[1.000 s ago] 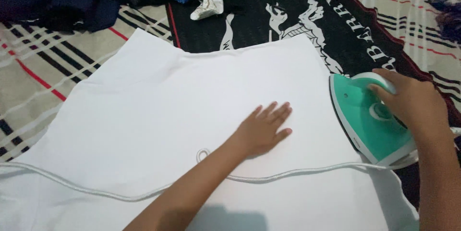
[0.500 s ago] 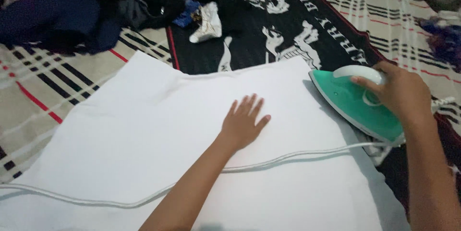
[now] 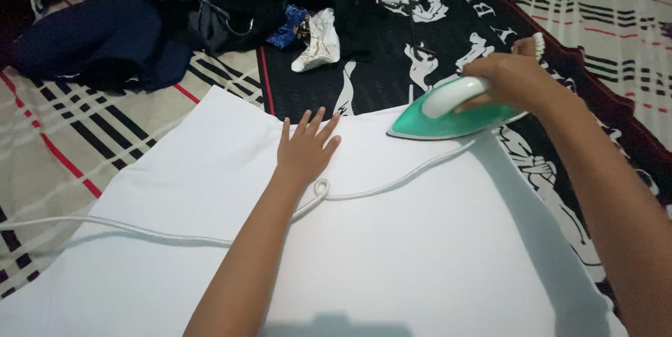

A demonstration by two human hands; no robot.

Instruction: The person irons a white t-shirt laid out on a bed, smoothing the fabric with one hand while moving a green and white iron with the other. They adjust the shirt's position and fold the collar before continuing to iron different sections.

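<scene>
iron at the far edge of the white cloth

the green-and-white iron [image 3: 448, 116] sits flat on the white cloth [image 3: 364, 239] at its far edge, nose pointing left. the right hand [image 3: 514, 81] has its fingers wrapped closed round the handle. the left hand [image 3: 306, 148] lies open, fingers spread, pressing the cloth flat. best kept so: cloth taut, fingers clear of the soleplate, the white cord [image 3: 210, 235] off the path. the cloth looks smooth, plain.

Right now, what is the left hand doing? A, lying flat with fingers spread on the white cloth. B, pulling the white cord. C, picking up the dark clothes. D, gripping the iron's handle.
A: the left hand lies palm down on the white cloth, while the right hand holds the green iron.
</scene>
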